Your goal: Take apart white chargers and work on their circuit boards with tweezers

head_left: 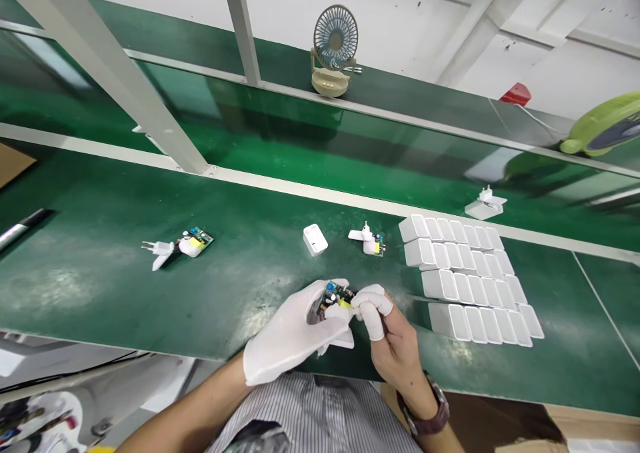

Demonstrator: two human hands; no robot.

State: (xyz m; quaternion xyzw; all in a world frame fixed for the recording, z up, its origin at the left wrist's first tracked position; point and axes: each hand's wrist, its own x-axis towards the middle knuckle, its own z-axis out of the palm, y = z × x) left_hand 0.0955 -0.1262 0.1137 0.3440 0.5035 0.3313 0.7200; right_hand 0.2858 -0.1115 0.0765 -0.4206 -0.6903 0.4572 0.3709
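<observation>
My gloved left hand [295, 333] grasps the circuit board [331, 296], thumb across its white part, above the near edge of the tabletop [110, 206]. My right hand [395, 336] bunches its covered fingertips against the board's side; I cannot tell whether they pinch anything. If my left thumb presses too hard, small components could bend; a slack hold could drop the board over that near edge. A careless right elbow might knock the white cases [465, 323] toward the tabletop's right.
</observation>
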